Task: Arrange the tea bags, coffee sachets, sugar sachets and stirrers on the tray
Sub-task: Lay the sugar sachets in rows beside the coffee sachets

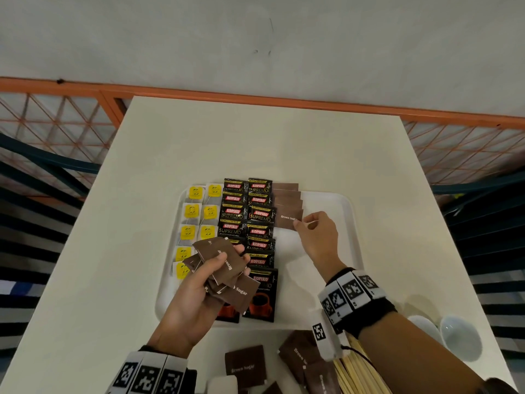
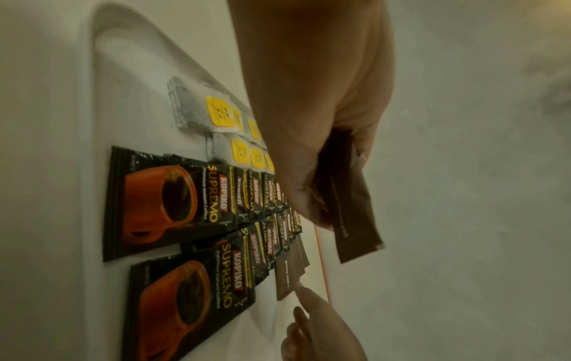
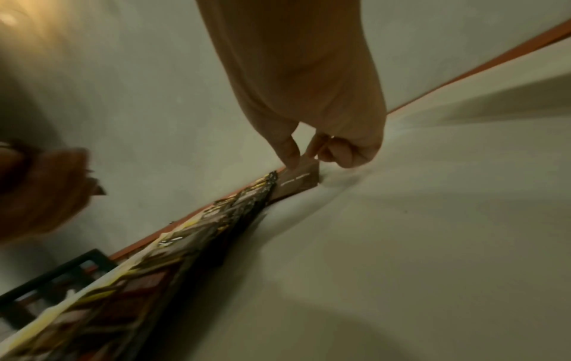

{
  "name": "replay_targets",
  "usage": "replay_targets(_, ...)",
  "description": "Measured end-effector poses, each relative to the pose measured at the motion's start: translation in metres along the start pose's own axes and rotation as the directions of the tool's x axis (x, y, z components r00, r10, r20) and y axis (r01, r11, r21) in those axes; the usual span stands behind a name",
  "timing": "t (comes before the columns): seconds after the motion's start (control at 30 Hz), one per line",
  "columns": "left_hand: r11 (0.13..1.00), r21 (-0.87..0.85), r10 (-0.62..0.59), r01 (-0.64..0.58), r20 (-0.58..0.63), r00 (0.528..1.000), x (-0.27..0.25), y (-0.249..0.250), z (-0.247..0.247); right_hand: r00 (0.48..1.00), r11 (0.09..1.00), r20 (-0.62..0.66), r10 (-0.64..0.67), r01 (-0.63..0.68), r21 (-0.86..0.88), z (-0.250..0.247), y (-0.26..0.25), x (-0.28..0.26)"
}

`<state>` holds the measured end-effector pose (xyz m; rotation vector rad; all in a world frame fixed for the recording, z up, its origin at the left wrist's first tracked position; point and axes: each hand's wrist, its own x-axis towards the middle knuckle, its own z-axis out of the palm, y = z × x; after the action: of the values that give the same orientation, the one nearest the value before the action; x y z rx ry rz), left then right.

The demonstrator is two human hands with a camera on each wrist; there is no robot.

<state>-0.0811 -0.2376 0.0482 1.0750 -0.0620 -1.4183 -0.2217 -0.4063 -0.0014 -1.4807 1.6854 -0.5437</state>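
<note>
You have open room over the right part of the tray [image 1: 345, 223], its floor bare from the sugar sachets [image 1: 287, 207] to the right rim. The left and middle are packed with tea bags [image 1: 196, 214] and coffee sachets [image 1: 250, 220]. At the table's [image 1: 255, 143] near edge, loose sachets [image 1: 245, 364], stirrers [image 1: 352, 368] and white cups [image 1: 460, 335] crowd your way; the far edge is free.

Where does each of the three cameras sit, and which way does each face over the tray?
Head: on the person's head, looking down at the tray; both hands show, left hand gripping brown sugar sachets.
Left wrist: along the left hand, towards the coffee sachets and tea bags.
Right wrist: low along the right hand, which pinches one brown sugar sachet.
Shared: all three views show that sachet.
</note>
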Motion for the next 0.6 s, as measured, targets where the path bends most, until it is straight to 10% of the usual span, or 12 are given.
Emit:
replay_targets(0.13, 0.999, -0.012, 0.037, -0.038, -0.012, 0.999, 0.003, -0.002, 0.005, 0.948, 0.997, 0.31, -0.076, 0.08, -0.002, -0.012, -0.019, -0.038)
replay_targets(0.33, 0.991, -0.037, 0.127, -0.13, -0.075, 0.989, 0.005, -0.003, 0.017, 0.6, 0.96, 0.799, -0.032, -0.205, 0.193, -0.028, -0.039, -0.085)
replay_targets(0.6, 0.973, -0.117, 0.191, -0.2, -0.079, 0.978, 0.004, -0.001, 0.015, 0.668, 0.957, 0.735, -0.117, -0.122, 0.263, -0.037, -0.033, -0.086)
